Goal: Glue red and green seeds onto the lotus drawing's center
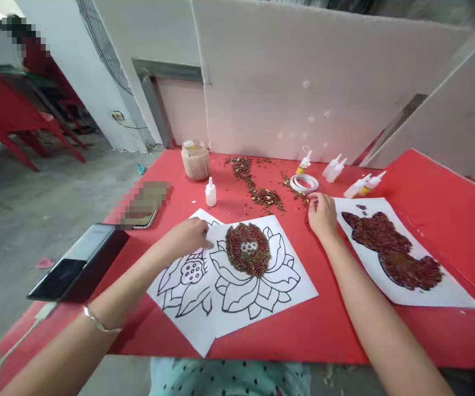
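Observation:
Before me lies a paper sheet (262, 316) with a lotus outline, its centre covered in red and green beans (257, 261). It overlaps a second lotus drawing (198, 335). My left hand (191, 234), fingers curled, closes on the upper left corner of the top sheet; the fingertips are partly hidden. My right hand (323, 217) is bent and closed beside a white ring-shaped roll (304, 183), close to scattered beans (267, 198). What its fingers hold, if anything, cannot be made out. At right, a paper (447, 291) bears a dark outlined shape filled with reddish-brown grains (386, 242).
A jar (196, 160) and a small white glue bottle (211, 192) stand on the red table (278, 346). More bottles (334, 169) are at the back right. A phone (142, 206) and a propped device (78, 264) with a cable lie left. A person sits far left beyond a red chair (10, 113).

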`<state>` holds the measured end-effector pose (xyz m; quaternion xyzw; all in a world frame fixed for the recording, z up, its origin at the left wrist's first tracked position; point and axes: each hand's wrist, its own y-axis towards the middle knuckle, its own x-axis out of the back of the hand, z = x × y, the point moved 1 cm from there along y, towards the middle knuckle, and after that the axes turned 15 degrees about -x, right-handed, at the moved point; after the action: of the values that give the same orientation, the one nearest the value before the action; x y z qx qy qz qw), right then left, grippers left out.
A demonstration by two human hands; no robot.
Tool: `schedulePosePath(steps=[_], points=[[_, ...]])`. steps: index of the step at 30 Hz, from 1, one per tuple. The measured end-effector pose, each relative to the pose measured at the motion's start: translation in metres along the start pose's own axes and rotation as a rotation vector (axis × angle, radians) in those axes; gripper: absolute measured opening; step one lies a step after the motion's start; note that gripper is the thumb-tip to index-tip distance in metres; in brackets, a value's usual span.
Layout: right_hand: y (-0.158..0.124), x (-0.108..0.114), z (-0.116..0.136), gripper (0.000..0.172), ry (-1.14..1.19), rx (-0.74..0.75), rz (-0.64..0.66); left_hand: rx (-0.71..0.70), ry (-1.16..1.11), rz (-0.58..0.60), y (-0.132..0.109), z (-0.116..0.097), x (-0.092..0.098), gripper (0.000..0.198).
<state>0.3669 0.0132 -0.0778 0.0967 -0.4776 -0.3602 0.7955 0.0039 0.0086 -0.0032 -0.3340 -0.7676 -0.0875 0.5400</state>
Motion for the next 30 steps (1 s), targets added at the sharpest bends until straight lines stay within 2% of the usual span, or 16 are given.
schedulePosePath(steps=[5, 9, 20, 26, 30], points=[[-0.001, 0.000, -0.001, 0.023, 0.001, -0.007, 0.014, 0.010, -0.056, -0.047, 0.001, 0.003, -0.001, 0.011], [-0.001, 0.000, -0.002, 0.019, -0.009, 0.013, 0.059, -0.016, -0.093, -0.080, 0.004, 0.001, -0.001, 0.014], [-0.006, 0.003, 0.003, 0.022, -0.068, 0.079, 0.137, -0.220, -0.200, -0.034, 0.033, -0.012, -0.004, 0.018], [-0.002, 0.003, 0.006, 0.025, -0.104, 0.123, 0.135, -0.213, -0.353, -0.118, 0.028, 0.003, 0.001, 0.021], [-0.004, 0.005, 0.004, 0.023, -0.098, 0.126, 0.129, -0.173, -0.347, -0.157, 0.022, 0.014, 0.006, 0.019]])
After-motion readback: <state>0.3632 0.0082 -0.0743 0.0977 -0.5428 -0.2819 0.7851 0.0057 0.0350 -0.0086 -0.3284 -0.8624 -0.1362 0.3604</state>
